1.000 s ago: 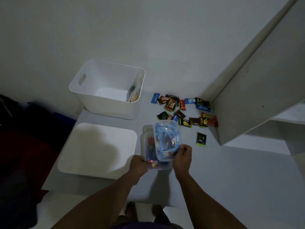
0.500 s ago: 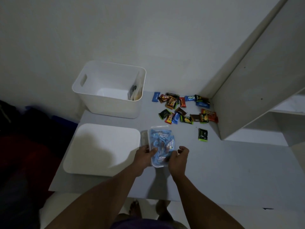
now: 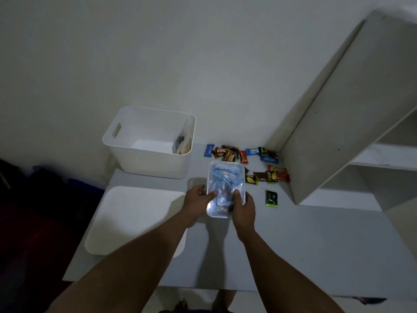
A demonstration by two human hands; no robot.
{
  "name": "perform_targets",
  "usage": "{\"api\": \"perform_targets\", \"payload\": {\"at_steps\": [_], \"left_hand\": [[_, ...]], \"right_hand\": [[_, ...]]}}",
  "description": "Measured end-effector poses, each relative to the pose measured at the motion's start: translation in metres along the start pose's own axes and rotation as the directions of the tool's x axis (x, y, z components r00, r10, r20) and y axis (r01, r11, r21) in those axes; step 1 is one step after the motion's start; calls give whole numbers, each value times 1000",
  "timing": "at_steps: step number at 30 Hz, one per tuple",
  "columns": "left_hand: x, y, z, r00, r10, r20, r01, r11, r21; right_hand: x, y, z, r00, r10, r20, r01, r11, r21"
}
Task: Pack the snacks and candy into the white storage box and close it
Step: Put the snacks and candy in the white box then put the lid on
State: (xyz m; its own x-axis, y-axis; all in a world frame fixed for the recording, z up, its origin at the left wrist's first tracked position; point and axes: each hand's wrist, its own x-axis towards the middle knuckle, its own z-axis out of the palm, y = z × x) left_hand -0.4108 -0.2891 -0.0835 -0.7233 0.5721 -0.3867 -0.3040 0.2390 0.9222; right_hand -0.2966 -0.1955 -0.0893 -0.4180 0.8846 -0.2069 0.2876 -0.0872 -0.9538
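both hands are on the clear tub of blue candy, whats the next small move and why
Probably carry the clear tub, held by the left hand and right hand, left and away, over the white storage box, and lower it in; the box stands open and mostly empty.

Both hands grip clear container (image 3: 225, 188) of blue-wrapped candy above bench (image 3: 293, 245) middle: left hand (image 3: 198, 199) on left side, right hand (image 3: 242, 205) at near right corner. White storage box (image 3: 149, 143) open at far left corner; white lid (image 3: 135, 220) along left edge; loose snacks (image 3: 246, 162) along far edge.
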Motion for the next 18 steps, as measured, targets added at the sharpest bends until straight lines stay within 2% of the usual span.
{"api": "perform_targets", "payload": {"at_steps": [6, 12, 18], "left_hand": [[13, 66, -6, 972, 227, -56, -218, 967, 128], [19, 151, -30, 904, 411, -120, -391, 907, 157], [35, 212, -68, 847, 487, -212, -448, 870, 208]], "right_hand": [[18, -77, 11, 989, -146, 39, 138, 978, 154], [44, -153, 40, 957, -283, 70, 274, 955, 113], [71, -215, 84, 910, -379, 165, 357, 922, 148]]}}
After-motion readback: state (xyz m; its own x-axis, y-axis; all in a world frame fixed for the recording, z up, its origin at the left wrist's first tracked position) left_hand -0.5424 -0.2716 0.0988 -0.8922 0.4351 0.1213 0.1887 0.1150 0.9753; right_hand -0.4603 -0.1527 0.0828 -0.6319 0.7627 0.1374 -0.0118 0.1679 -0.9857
